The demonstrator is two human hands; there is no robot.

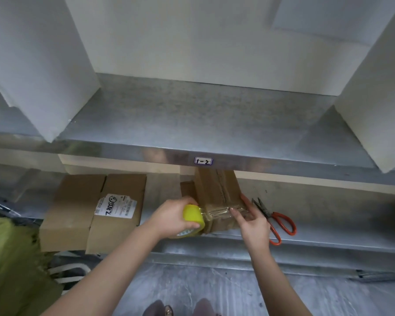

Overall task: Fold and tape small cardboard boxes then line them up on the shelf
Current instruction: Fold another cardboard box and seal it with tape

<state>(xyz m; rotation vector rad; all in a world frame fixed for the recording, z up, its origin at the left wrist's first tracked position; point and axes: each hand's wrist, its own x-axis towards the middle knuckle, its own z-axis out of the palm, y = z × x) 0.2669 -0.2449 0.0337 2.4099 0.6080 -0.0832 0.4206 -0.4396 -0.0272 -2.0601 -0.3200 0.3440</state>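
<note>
Forearms (pixel 114 270) reach forward: left hand (pixel 169 218) curls around the yellow tape roll (pixel 193 221), right hand (pixel 253 222) presses straight fingers (pixel 234 212) on the small cardboard box (pixel 217 190) beside scissors (pixel 277 221).

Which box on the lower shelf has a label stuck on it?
The labelled box, second from left: a white printed label with handwriting sits on its top. The plain box left of it and the small box being taped have none.

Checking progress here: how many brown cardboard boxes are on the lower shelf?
3. Two sit side by side at left: a plain box and a labelled box. The third box is at centre, beside the tape roll. More may hide under the upper shelf.
</note>
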